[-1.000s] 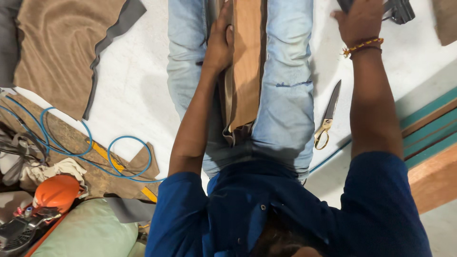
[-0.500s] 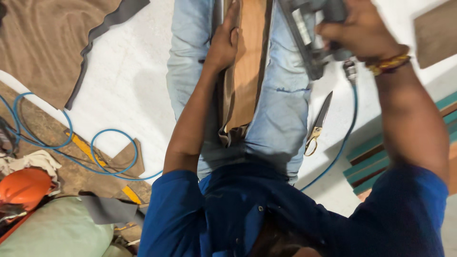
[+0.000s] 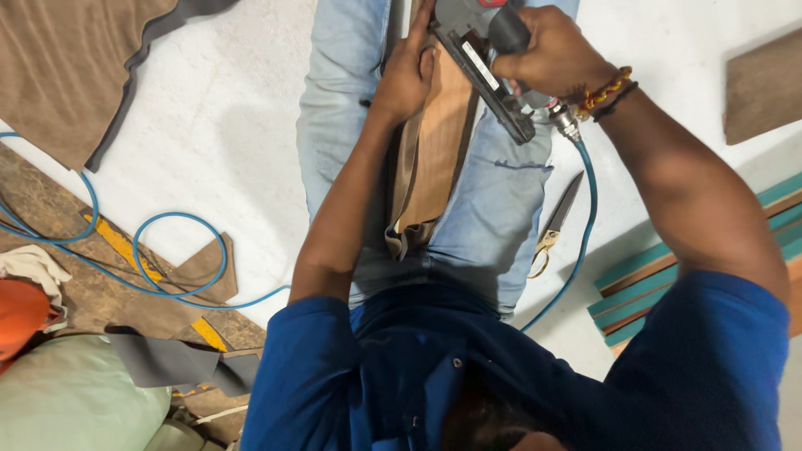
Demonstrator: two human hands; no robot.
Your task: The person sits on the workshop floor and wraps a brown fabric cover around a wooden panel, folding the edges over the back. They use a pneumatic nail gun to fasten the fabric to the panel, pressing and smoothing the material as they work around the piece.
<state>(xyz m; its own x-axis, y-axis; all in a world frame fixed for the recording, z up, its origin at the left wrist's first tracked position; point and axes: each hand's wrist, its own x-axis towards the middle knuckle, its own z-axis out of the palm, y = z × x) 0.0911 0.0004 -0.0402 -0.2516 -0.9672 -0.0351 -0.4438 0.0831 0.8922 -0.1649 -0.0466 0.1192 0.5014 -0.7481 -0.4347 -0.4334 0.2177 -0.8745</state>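
Lying along the person's lap is a long wooden board (image 3: pixel 434 159) with brown cloth wrapped over its edges. The left hand (image 3: pixel 407 75) presses flat on it, fingers open. Just right, the right hand (image 3: pixel 551 52) grips a grey air stapler (image 3: pixel 484 63) above the board.

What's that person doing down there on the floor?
A person in a blue shirt sits on the floor with a wooden board, wrapped in brown fabric, lying along their lap. Their left hand presses the fabric against the board. Their right hand has its grip around a grey staple gun, its nose pointed at the board's top end. A blue air hose runs from the gun. Scissors lie on the floor beside their leg.
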